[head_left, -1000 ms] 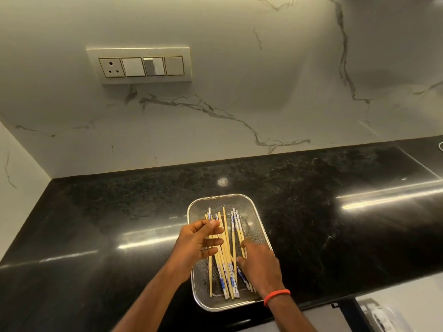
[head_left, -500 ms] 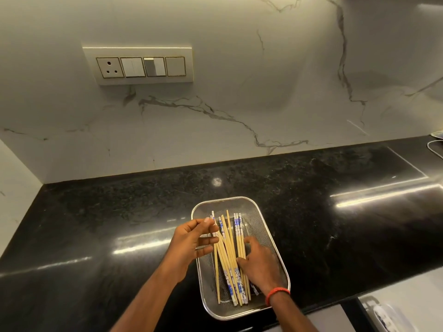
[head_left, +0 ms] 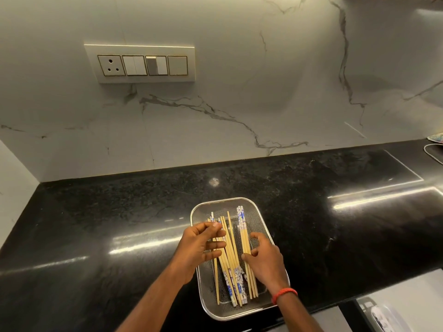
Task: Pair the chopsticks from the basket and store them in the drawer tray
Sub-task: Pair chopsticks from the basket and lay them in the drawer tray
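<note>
- chopsticks (head_left: 230, 250): in mesh basket (head_left: 239, 199) at front edge of worktop (head_left: 119, 212). Single fan of 0.5 s ago now split into 2 bundles w/ a gap.
- R hand (head_left: 267, 262): fingers curled round right bundle.
- L hand (head_left: 199, 248): fingers straight, resting on left bundle.
- Status: sorting begun; prob. no pair out yet.
- Worktop: black polished stone. Marble wall (head_left: 239, 68) behind, w/ switch plate (head_left: 140, 64).

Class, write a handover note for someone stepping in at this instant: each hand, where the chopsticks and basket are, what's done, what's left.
Left hand: fingers straight, resting on the chopsticks.
Right hand: fingers curled round a few on the right.
All lie in the mesh basket on the black counter.
Done: no pair lifted out.
Left: pair them all, store them in the drawer tray, not in view.
</note>
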Available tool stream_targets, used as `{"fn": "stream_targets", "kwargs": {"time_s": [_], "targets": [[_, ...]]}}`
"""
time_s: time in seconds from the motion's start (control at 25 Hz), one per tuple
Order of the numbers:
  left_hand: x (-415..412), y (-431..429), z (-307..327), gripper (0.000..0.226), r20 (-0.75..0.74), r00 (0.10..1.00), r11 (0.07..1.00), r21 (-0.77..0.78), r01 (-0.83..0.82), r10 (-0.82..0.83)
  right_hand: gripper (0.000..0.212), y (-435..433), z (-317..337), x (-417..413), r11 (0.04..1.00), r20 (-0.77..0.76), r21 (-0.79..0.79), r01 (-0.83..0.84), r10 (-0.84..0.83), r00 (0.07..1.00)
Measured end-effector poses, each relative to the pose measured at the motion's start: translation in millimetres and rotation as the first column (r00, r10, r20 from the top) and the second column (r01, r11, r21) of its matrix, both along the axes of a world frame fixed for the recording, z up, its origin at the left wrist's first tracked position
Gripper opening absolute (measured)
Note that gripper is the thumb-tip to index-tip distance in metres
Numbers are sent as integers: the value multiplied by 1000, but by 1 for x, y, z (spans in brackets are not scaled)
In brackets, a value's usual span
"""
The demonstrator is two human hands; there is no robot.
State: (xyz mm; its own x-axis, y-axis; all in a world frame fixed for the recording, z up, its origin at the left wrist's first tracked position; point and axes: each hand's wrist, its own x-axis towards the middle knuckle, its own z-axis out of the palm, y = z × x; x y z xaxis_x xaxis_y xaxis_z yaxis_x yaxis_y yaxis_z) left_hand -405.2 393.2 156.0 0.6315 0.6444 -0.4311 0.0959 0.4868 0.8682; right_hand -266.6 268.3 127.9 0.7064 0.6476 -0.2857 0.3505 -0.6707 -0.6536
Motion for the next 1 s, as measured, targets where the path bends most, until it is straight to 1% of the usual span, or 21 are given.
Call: {"fn": "stream_targets", "kwargs": {"time_s": [0.08, 0.2, 0.36, 0.48, 0.6, 0.68, 0.8, 0.88, 1.0], "targets": [[3, -2, -3, 24, -10, 1000, 1000, 8, 12, -12, 67, -1, 6, 0, 997, -90, 76, 17, -10, 996], [8, -4, -6, 26, -19, 999, 999, 28, 45, -45, 68, -5, 18, -4, 985, -239, 169, 25, 17, 971], [14, -4, -5, 25, -31, 996, 995, 53, 81, -79, 71, -9, 35, -13, 970, -352, 243, 6, 83, 932], [17, -7, -3, 21, -24, 995, 993, 69, 93, -92, 73, -13, 40, -17, 964, -371, 265, -30, 131, 919], [20, -12, -2, 20, -41, 992, 986, 111, 126, -122, 76, -19, 38, -18, 966, -344, 251, -55, 142, 928], [22, -16, -3, 21, -46, 991, 984, 122, 132, -127, 75, -24, 38, -19, 966, -358, 256, -46, 139, 923], [26, -22, -4, 18, -33, 991, 982, 135, 135, -132, 70, -33, 40, -19, 964, -380, 267, -14, 118, 917], [30, -27, -3, 15, -19, 990, 980, 142, 139, -138, 60, -39, 40, -17, 958, -393, 286, 11, 107, 913], [39, -37, 0, 13, 9, 986, 975, 149, 165, -168, 53, -51, 40, -14, 924, -456, 367, 108, 77, 887]]}}
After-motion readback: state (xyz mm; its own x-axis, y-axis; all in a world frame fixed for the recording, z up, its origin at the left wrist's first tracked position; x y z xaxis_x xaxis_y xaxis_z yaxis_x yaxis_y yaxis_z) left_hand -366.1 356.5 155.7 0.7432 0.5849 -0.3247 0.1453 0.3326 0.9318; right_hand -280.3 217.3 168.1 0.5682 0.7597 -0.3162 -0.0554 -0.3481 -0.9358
